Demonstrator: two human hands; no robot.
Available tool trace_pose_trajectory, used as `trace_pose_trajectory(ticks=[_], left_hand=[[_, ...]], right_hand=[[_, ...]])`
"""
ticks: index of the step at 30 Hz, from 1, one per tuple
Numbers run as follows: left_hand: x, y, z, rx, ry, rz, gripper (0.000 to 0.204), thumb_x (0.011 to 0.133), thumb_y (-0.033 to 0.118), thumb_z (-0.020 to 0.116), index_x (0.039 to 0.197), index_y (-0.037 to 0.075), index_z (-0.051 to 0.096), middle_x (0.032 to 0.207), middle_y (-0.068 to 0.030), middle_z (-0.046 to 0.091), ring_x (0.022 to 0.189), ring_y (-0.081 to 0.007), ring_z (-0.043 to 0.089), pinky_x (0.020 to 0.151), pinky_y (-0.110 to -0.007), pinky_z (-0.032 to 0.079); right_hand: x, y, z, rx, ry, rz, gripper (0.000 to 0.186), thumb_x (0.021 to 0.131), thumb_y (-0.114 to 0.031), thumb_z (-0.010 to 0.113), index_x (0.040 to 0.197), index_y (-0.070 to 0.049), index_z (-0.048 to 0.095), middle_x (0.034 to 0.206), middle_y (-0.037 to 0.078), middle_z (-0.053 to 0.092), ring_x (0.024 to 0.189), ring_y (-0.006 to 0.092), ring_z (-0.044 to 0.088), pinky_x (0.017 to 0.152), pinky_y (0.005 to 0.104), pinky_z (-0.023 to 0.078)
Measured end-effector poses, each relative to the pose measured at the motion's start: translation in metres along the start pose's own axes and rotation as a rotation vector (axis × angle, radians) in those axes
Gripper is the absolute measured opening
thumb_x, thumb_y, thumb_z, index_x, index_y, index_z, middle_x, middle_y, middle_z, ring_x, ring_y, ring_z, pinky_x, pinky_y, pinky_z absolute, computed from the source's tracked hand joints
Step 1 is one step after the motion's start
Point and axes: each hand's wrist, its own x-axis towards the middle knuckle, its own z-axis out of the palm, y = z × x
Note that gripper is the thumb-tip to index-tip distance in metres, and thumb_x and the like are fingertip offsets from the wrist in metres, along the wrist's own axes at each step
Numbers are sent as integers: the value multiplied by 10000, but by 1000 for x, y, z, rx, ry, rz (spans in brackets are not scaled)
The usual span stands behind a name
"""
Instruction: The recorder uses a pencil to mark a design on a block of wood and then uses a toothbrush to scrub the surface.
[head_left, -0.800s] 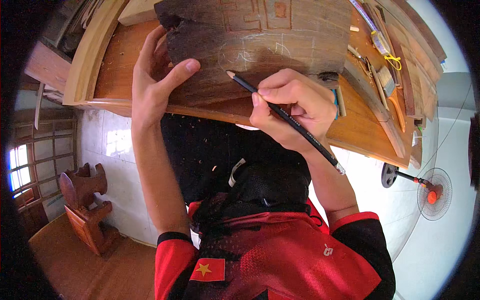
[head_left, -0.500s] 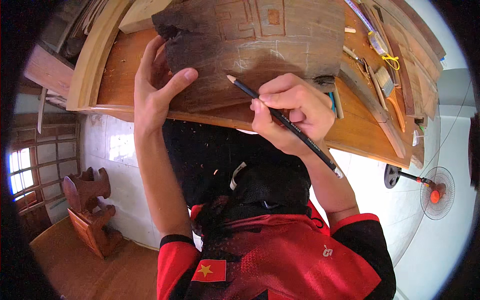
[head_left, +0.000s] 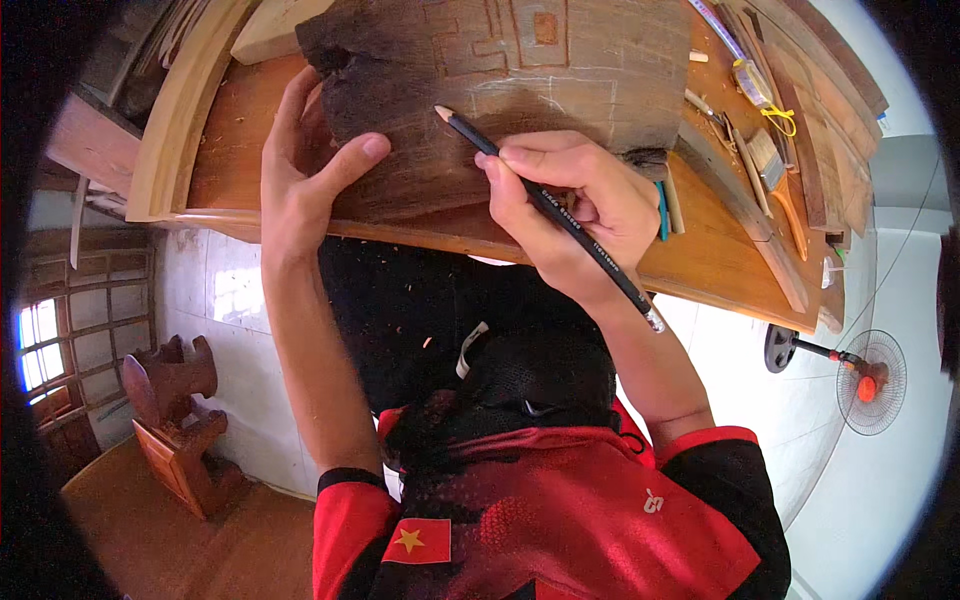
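Note:
A dark, weathered wooden board (head_left: 420,180) with a ragged, blackened left end lies on the table. Angular lines are carved into its upper part, and pale drawn lines run below them. My left hand (head_left: 305,190) grips the board's left edge, thumb on its face and the other fingers partly hidden at the side. In my right hand (head_left: 585,205) is a black pencil (head_left: 565,220), pinched between thumb and fingers. Its sharpened tip points up and left over the board's bare lower-left face; whether it touches the wood I cannot tell.
On the orange-brown table (head_left: 720,270), a flat brush (head_left: 772,170), a wooden strip (head_left: 750,225) and carving tools lie to the right. A pale timber rail (head_left: 180,130) borders the left. A fan (head_left: 872,385) stands far right, and carved wooden furniture (head_left: 180,430) lower left.
My right hand has moved the pencil up and left across the board, away from its lower edge. My left hand keeps its hold on the left end.

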Motion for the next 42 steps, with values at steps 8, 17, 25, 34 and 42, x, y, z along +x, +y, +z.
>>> trace_pose_trajectory(ticks=[8, 17, 25, 34, 42], left_hand=[[-3, -2, -3, 32, 29, 19, 886, 762, 88, 878, 1478, -100, 391, 1344, -208, 609, 1241, -274, 600, 1098, -386, 440], [-3, -2, -2, 15, 18, 14, 892, 752, 97, 889, 1475, -92, 402, 1337, -214, 618, 1243, -281, 604, 1096, -388, 448], [-2, -7, -2, 28, 66, 17, 951, 737, 132, 908, 1496, -100, 385, 1349, -232, 613, 1253, -297, 606, 1104, -392, 446], [-2, -3, -1, 57, 61, 5, 925, 748, 136, 892, 1486, -113, 393, 1321, -229, 629, 1236, -290, 614, 1104, -392, 441], [-2, -2, 1, 55, 63, 44, 890, 762, 118, 874, 1479, -114, 401, 1311, -220, 632, 1214, -279, 619, 1086, -382, 446]], right_hand=[[1, 1, 1, 31, 12, -42, 158, 788, 47, 809, 876, -10, 691, 828, 120, 745, 643, 139, 703, 559, 236, 542], [-1, -3, -1, 19, 26, 52, 158, 789, 46, 810, 864, -1, 680, 830, 117, 739, 656, 121, 698, 564, 233, 544], [0, -6, -8, 11, 28, 87, 169, 771, 55, 807, 839, 6, 660, 797, 119, 712, 631, 128, 668, 559, 229, 519], [-5, -2, -17, -51, -82, 5, 226, 821, 99, 772, 939, 2, 605, 899, 129, 695, 638, 28, 560, 511, 172, 399], [-3, -5, -19, -115, -101, -39, 222, 814, 103, 753, 926, -1, 591, 857, 131, 674, 580, 45, 559, 480, 174, 385]])
